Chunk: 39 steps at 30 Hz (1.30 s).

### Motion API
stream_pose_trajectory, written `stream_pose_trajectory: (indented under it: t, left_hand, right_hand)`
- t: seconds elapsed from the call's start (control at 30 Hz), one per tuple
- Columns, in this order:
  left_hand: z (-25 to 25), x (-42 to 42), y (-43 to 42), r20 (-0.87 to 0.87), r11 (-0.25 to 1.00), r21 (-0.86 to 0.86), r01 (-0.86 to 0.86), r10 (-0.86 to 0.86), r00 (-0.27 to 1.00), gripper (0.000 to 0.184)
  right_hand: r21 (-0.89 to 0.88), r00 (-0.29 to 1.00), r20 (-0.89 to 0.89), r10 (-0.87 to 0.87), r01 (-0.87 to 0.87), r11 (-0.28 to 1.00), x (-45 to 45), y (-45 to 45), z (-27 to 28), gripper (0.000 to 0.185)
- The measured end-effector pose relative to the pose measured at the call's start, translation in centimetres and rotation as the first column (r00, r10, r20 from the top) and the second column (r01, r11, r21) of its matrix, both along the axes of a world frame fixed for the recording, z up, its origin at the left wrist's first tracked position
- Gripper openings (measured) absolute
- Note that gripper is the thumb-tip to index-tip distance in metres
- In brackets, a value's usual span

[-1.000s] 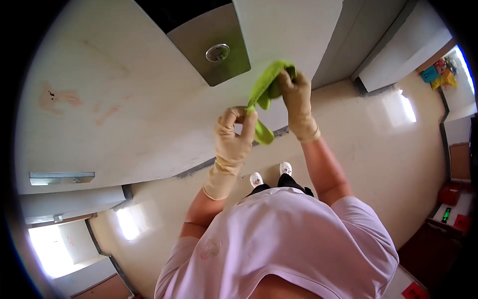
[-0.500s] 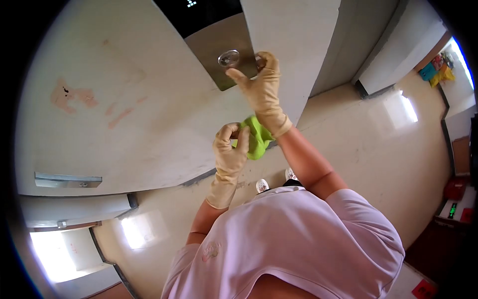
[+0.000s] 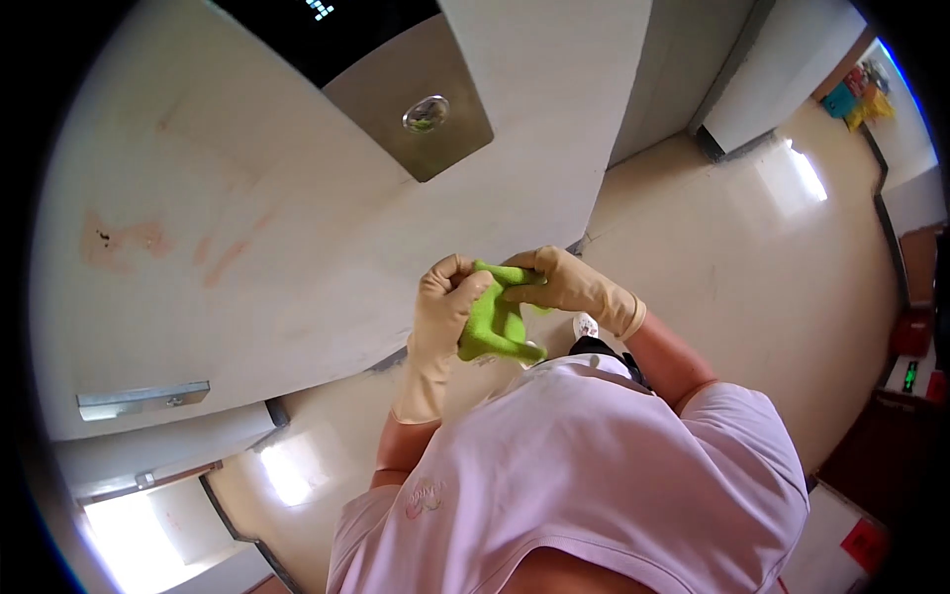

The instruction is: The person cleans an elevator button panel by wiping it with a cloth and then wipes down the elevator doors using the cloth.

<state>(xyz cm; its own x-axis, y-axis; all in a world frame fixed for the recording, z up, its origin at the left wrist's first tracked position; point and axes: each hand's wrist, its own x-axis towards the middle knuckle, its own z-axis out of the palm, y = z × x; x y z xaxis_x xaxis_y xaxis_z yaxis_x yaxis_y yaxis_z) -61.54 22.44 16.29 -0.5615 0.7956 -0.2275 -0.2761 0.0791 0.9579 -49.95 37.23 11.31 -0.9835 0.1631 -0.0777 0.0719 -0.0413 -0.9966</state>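
Note:
Both my hands wear pale yellowish gloves and meet in front of my chest at a bright green cloth (image 3: 490,322). My left hand (image 3: 445,297) pinches the cloth's upper left edge, fingers closed. From the right, my right hand (image 3: 564,280) grips its upper right part between thumb and fingers. The rest of the cloth hangs down, folded, between the hands. Beyond them, on the pale wall, is a metal panel (image 3: 435,148) with a round button (image 3: 426,114) and a dark display (image 3: 336,35) above it. Neither hand touches the panel.
The pale wall (image 3: 297,247) carries reddish smears. A small metal plate (image 3: 143,400) is on it at lower left. Tiled floor (image 3: 712,297) extends to the right, with colourful bags (image 3: 856,104) at the far right and a red object (image 3: 911,334) near the right edge.
My right hand has come down from the metal panel and taken hold of the green cloth. My left hand has kept its hold, and the cloth is now spread between both hands.

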Motion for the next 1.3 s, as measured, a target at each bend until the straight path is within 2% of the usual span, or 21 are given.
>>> stream_pose_trajectory:
  t: [0.07,0.13,0.2,0.33,0.4,0.43,0.47,0.6,0.67,0.73,0.8,0.87,0.93,0.97,1.0,1.03,1.07,1.13,1.2,1.23,1.3]
  left_hand:
    - [-0.1,-0.4,-0.3,0.042,1.000,-0.019,0.025,-0.024,0.999,0.006]
    - [0.4,-0.5,-0.7,0.040,0.993,-0.031,0.112,-0.110,0.993,0.007]
    - [1.2,-0.5,-1.2,0.093,0.997,0.022,0.070,-0.072,0.993,0.006]
    - [3.2,-0.8,-2.2,0.180,0.984,0.127,-0.125,0.101,0.978,0.006]
    - [3.7,-1.2,-2.9,0.163,0.970,0.158,-0.183,0.158,0.974,0.006]
    - [3.7,-1.5,-3.1,0.123,0.952,0.189,-0.240,0.220,0.968,0.006]
    - [3.7,-1.7,-3.3,0.085,0.930,0.222,-0.294,0.282,0.956,0.007]
    - [3.5,-2.1,-3.2,-0.016,0.851,0.343,-0.398,0.428,0.903,0.004]
    - [3.6,-1.9,-3.0,-0.030,0.833,0.362,-0.419,0.459,0.888,0.004]
    - [3.5,-1.7,-2.8,-0.044,0.815,0.380,-0.438,0.489,0.871,0.005]
    - [3.1,-1.7,-2.6,-0.103,0.813,0.421,-0.401,0.483,0.870,0.006]
    - [2.4,-2.0,-2.8,-0.097,0.822,0.404,-0.401,0.474,0.875,0.006]
    - [1.4,-2.4,-2.9,-0.083,0.829,0.384,-0.406,0.469,0.879,0.005]
    - [1.0,-2.6,-3.0,-0.078,0.831,0.367,-0.418,0.475,0.877,0.004]
    - [0.9,-2.7,-3.1,-0.076,0.834,0.350,-0.427,0.480,0.874,0.004]
    - [1.0,-2.5,-2.9,-0.073,0.832,0.354,-0.427,0.480,0.874,0.004]
    - [1.5,-2.1,-2.7,-0.047,0.842,0.337,-0.420,0.461,0.886,0.004]
    - [1.8,-1.7,-2.2,-0.022,0.852,0.325,-0.411,0.441,0.897,0.003]
    - [1.8,-1.7,-1.9,-0.063,0.852,0.316,-0.418,0.458,0.887,0.003]
    - [1.6,-1.8,-1.9,-0.064,0.851,0.320,-0.416,0.457,0.887,0.003]
    - [1.0,-2.2,-2.0,-0.102,0.868,0.321,-0.378,0.429,0.898,0.004]
  right_hand:
    - [0.178,0.990,0.131,0.045,-0.068,0.982,0.6,0.6,-0.2,0.032]
    - [0.239,1.000,0.029,0.008,-0.015,0.971,1.0,0.7,-1.2,0.027]
    - [0.430,0.990,-0.143,0.004,0.058,0.901,1.6,1.3,-1.9,0.026]
    - [0.324,0.998,0.031,-0.046,0.034,0.945,2.7,2.0,-2.4,0.026]
    - [0.325,0.972,0.028,-0.232,0.211,0.922,2.8,2.2,-2.6,0.027]
    - [0.207,0.941,0.091,-0.325,0.302,0.931,2.3,2.0,-2.5,0.023]
    - [0.212,0.943,0.093,-0.319,0.294,0.932,1.7,2.1,-2.3,0.023]
    - [0.063,0.697,-0.192,-0.691,0.712,0.700,-3.1,2.8,1.1,0.020]
    - [-0.184,0.580,-0.312,-0.752,0.740,0.647,-6.1,2.8,3.3,0.031]
    - [0.175,0.379,-0.611,-0.695,0.921,0.348,-9.4,3.1,4.0,0.059]
    - [0.299,0.329,-0.673,-0.663,0.940,0.163,-11.5,1.9,4.9,0.086]
    - [0.322,0.342,-0.676,-0.653,0.934,0.156,-11.9,1.4,4.8,0.096]
    - [0.283,0.410,-0.604,-0.684,0.912,0.297,-11.9,1.8,4.8,0.091]
    - [0.120,0.420,-0.624,-0.659,0.885,0.450,-12.6,3.2,2.9,0.083]
    - [0.125,0.424,-0.621,-0.659,0.884,0.451,-12.0,3.3,2.6,0.083]
    - [-0.162,0.499,-0.507,-0.703,0.746,0.646,-11.5,3.6,2.6,0.079]
    - [-0.455,0.595,-0.406,-0.693,0.527,0.718,-11.4,4.0,2.7,0.074]
    - [-0.330,0.545,-0.428,-0.721,0.648,0.686,-11.9,3.7,2.8,0.066]
    - [0.221,0.464,-0.588,-0.663,0.880,0.420,-11.9,2.7,3.3,0.061]
    - [0.310,0.411,-0.654,-0.635,0.911,0.270,-11.9,2.1,3.9,0.059]
    - [0.325,0.442,-0.637,-0.632,0.897,0.300,-11.5,2.3,4.5,0.056]
